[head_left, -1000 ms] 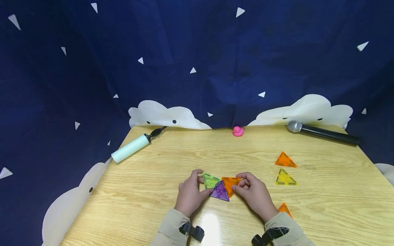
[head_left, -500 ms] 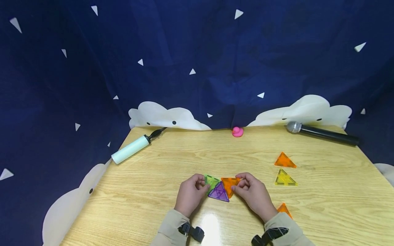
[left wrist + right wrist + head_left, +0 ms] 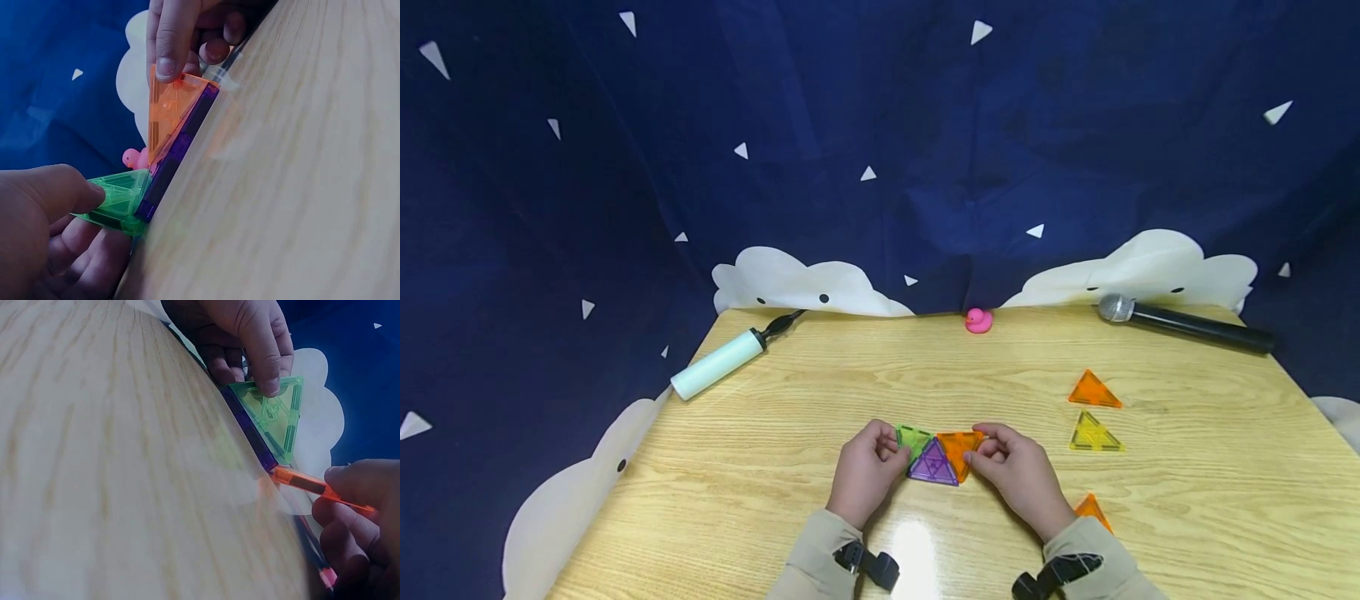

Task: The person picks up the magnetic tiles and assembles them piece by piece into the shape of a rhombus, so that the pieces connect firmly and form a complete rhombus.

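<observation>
In the head view, a purple triangular magnetic tile (image 3: 934, 467) sits between a green one (image 3: 912, 438) and an orange one (image 3: 957, 448), edges meeting. My left hand (image 3: 865, 471) pinches the green tile's outer side, thumb on its face. My right hand (image 3: 1021, 477) pinches the orange tile at its outer corner between thumb and forefinger. Seen from the left wrist, the purple tile (image 3: 178, 150) is edge-on low over the wood, while the green tile (image 3: 119, 197) and orange tile (image 3: 169, 112) slant up from it. The right wrist view shows the green tile (image 3: 275, 415) tilted too.
To the right lie an orange triangle (image 3: 1094, 392), a yellow triangle (image 3: 1094, 435) and another orange triangle (image 3: 1094, 510), partly behind the right sleeve. A pale hand pump (image 3: 718, 364), a pink duck (image 3: 977, 322) and a black microphone (image 3: 1195, 327) rest toward the table's edges.
My left thumb has moved from the green-purple seam up onto the green tile, and its fingers have drawn in. The purple tile's near edge has shifted slightly away. My right hand keeps its pinch.
</observation>
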{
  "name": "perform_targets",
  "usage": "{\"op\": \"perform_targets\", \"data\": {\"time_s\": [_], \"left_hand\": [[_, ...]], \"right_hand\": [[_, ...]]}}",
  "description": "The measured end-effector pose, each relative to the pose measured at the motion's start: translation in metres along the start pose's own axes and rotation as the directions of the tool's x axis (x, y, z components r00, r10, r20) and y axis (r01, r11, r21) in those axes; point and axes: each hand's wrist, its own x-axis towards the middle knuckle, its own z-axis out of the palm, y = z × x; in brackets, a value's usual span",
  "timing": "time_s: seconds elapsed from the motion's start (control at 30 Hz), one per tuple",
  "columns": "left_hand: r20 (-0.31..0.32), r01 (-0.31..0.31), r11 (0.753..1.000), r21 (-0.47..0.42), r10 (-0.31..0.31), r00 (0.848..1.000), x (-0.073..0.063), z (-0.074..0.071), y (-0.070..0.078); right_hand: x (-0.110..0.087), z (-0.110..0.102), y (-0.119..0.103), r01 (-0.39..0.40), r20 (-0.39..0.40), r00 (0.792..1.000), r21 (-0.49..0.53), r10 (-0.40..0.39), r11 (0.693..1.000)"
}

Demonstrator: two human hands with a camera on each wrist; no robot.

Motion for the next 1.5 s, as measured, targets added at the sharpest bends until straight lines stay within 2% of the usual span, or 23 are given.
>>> {"op": "perform_targets", "data": {"time_s": [0.47, 0.77, 1.03, 1.23, 1.5], "left_hand": [[-0.011, -0.006, 1.000, -0.017, 0.006, 1.000, 0.001, 0.002, 0.001], [0.030, 0.013, 0.999, -0.029, -0.012, 0.999, 0.000, 0.002, 0.002], [0.098, -0.051, 0.997, 0.051, 0.046, 0.994, -0.002, 0.005, 0.001], [0.141, -0.114, 0.993, 0.030, 0.108, 0.984, -0.003, 0.005, 0.000], [0.164, -0.115, 0.993, 0.028, 0.109, 0.980, -0.003, 0.006, 0.000]], "right_hand": [[0.000, 0.000, 0.002, 0.002, -0.010, 1.000, 0.012, -0.002, 1.000], [-0.004, 0.004, 0.001, -0.002, -0.033, 0.999, -0.005, 0.002, 1.000], [-0.010, 0.006, -0.005, 0.033, -0.053, 0.998, -0.065, -0.036, 0.997], [-0.012, 0.012, -0.005, 0.079, -0.044, 0.995, -0.109, -0.085, 0.991], [-0.014, 0.014, -0.006, 0.118, -0.068, 0.990, -0.127, -0.127, 0.985]]}}
